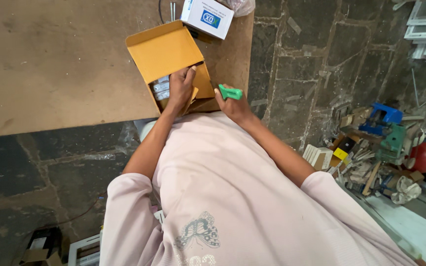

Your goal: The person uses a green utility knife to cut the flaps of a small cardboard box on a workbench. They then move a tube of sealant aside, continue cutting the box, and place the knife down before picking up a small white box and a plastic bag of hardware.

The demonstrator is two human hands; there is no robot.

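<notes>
Head camera: left hand (180,88) reaches, fingers curled, into the open cardboard box (166,54) on the table (50,64); right hand (232,102) pinches 1 green plastic piece (231,92) beside it. Unpacking seems underway; lifting contents needs a firm grasp.

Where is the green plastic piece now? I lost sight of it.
In the head view, the green plastic piece is gripped in the right hand, at the table's near edge, just right of the open cardboard box that the left hand reaches into.

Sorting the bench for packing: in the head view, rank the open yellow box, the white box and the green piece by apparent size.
1. Yellow box, largest.
2. White box, partly cut off at the top edge.
3. Green piece in the right hand, smallest.
</notes>
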